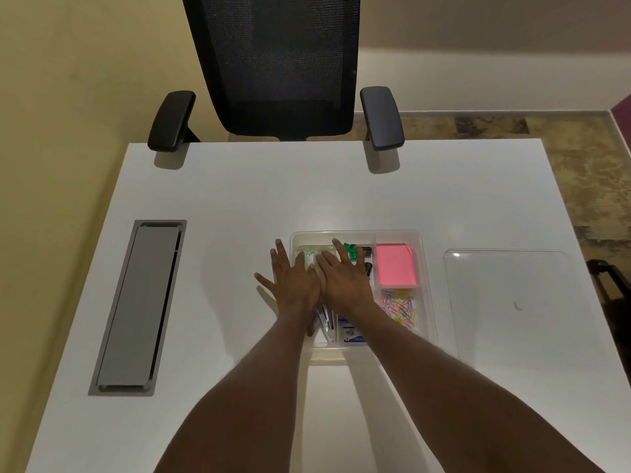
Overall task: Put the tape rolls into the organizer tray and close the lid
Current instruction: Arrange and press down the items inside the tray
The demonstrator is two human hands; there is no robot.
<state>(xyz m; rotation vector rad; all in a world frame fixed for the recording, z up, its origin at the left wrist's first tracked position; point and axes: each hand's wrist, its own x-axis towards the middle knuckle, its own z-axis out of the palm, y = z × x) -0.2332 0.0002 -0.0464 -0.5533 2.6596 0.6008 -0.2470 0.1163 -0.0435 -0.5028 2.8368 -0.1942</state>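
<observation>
A clear plastic organizer tray [423,268] sits on the white table, its lid off. Clear tape rolls [312,256] lie in its far left compartment, partly hidden by my fingers. My left hand [293,285] is spread flat, fingers apart, over the tray's left edge and the table beside it. My right hand [345,278] is spread flat over the tray's left and middle compartments, touching my left hand. Neither hand holds anything. The clear lid [508,295] lies flat on the table to the right of the tray.
The tray also holds pink sticky notes [396,268], coloured paper clips [401,307], green binder clips [351,250] and pens. A grey cable hatch [136,305] is set into the table at the left. A black office chair [280,70] stands at the far edge.
</observation>
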